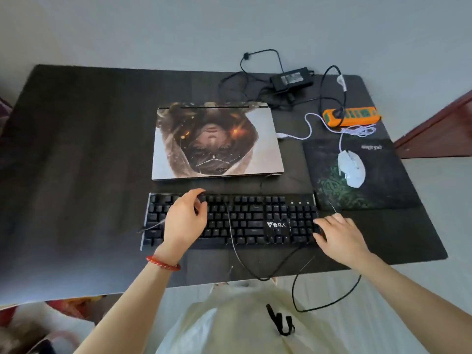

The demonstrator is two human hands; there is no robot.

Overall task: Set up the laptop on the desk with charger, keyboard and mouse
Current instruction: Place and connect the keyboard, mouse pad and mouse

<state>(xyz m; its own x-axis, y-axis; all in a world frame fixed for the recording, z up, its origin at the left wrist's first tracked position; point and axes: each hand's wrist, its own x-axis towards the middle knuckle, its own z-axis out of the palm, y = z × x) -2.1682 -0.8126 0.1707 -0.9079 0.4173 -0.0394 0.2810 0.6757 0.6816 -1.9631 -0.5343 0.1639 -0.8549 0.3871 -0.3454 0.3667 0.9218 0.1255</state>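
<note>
On the desk [76, 175], the keyboard [229, 221] lies at the near edge, the laptop [217, 141] behind it; the mouse [352, 167] sits on the mouse pad [383, 175] right of the laptop, charger [291, 79] and power strip [351, 114] toward the far right corner

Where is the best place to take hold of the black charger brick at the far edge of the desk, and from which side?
Probably grip the charger brick across its two long sides, coming from above. It lies flat on the desk with the broad labelled face up, and cables leave both short ends, so those ends are crowded. The long sides look free.
</note>
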